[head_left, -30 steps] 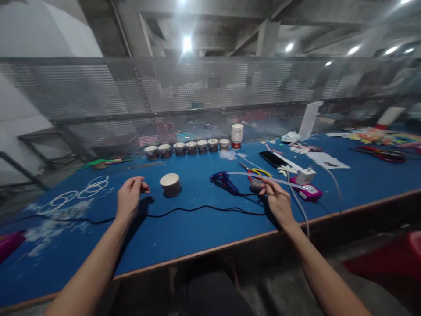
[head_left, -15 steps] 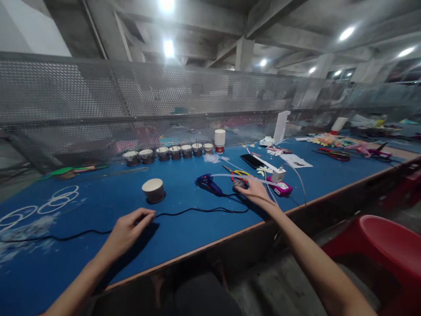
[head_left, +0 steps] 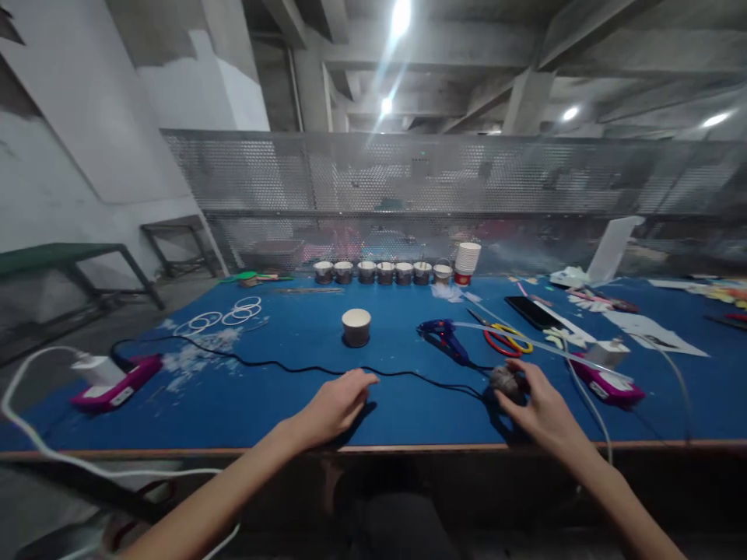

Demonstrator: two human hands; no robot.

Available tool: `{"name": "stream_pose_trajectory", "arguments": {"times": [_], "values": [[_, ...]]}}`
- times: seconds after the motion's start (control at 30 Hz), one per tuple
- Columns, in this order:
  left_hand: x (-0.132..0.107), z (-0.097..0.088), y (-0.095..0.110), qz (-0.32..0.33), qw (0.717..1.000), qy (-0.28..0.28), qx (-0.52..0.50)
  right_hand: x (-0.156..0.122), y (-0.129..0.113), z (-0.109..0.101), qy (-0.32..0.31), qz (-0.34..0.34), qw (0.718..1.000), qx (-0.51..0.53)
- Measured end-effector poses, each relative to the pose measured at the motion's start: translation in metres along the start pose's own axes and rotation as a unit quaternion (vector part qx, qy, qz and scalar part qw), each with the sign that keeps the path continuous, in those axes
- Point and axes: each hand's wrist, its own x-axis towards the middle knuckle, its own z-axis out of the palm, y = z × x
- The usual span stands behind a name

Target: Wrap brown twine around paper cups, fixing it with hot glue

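Note:
Thumb and fingers of my right hand (head_left: 540, 404) are closed around a grey ball (head_left: 505, 381), which looks like wound yarn, low over the blue table. My left hand (head_left: 338, 400) is curled near the front edge, just below a black cable (head_left: 292, 365). Its fingertips are drawn together, and I cannot see whether anything thin is between them. A single paper cup (head_left: 356, 328) with a dark lower part stands upright beyond my left hand. Left of and beyond the grey ball lies a blue glue gun (head_left: 447, 336) with a long clear glue stick (head_left: 540, 348) in its back.
Scissors or pliers with red and yellow handles (head_left: 507, 340), a phone (head_left: 531, 312) and a purple power strip (head_left: 607, 383) lie at right. Another purple strip (head_left: 120, 386) and white rings (head_left: 242, 311) are at left. Several dark-wrapped cups (head_left: 385, 272) and a cup stack (head_left: 467, 260) line the back.
The view has swung left, bringing the left power strip into sight. My right hand has drawn the grey ball nearer the front edge, away from the scissors. My left hand stays curled.

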Motion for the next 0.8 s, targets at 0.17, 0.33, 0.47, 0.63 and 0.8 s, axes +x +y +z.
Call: {"name": "stream_pose_trajectory", "arguments": {"times": [0.17, 0.33, 0.47, 0.63, 0.8], "values": [[0.021, 0.001, 0.016, 0.013, 0.996, -0.016, -0.09, 0.0, -0.064, 0.032, -0.102, -0.128, 0.985, 0.05], [0.045, 0.002, 0.009, -0.089, 0.981, 0.025, -0.172, 0.038, -0.106, 0.077, -0.119, -0.215, 0.968, 0.056], [0.057, 0.005, -0.01, -0.128, 0.968, 0.066, -0.206, 0.065, -0.107, 0.112, -0.113, -0.231, 0.964, 0.065], [0.064, 0.011, -0.032, -0.17, 0.948, 0.078, -0.257, 0.072, -0.099, 0.143, -0.13, -0.194, 0.969, 0.087], [0.062, 0.012, -0.038, -0.213, 0.922, 0.098, -0.309, 0.067, -0.106, 0.144, -0.167, -0.153, 0.967, 0.118]]}}
